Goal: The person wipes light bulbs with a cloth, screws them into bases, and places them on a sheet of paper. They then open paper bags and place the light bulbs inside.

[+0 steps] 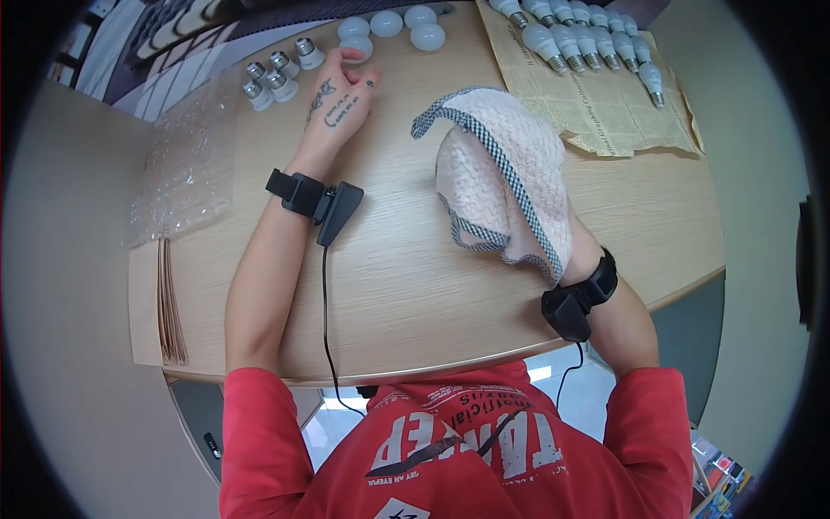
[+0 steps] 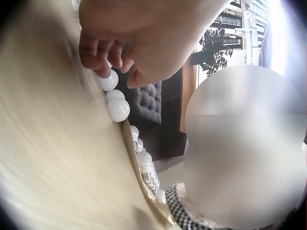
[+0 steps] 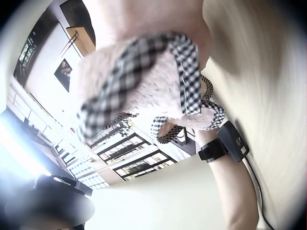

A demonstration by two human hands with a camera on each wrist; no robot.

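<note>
My left hand (image 1: 341,105) is over the back of the table, fingers loosely bent beside a white bulb dome (image 1: 355,48); I see nothing held. In the left wrist view, the fingertips of that left hand (image 2: 112,52) are close to a round white dome (image 2: 110,80), and contact cannot be judged. A pale fluffy cloth (image 1: 519,147) with a checked border covers my right hand (image 1: 581,246), hiding its fingers. In the right wrist view the cloth (image 3: 156,91) hangs over the right hand (image 3: 148,19), so its grip is not visible.
Several silver-capped bulb bases (image 1: 281,85) stand left of the left hand, with white domes (image 1: 427,36) right of it. Assembled bulbs (image 1: 543,45) lie on brown printed paper (image 1: 622,121) at the back right. Clear plastic wrap (image 1: 186,164) and brown paper strips (image 1: 170,303) lie left.
</note>
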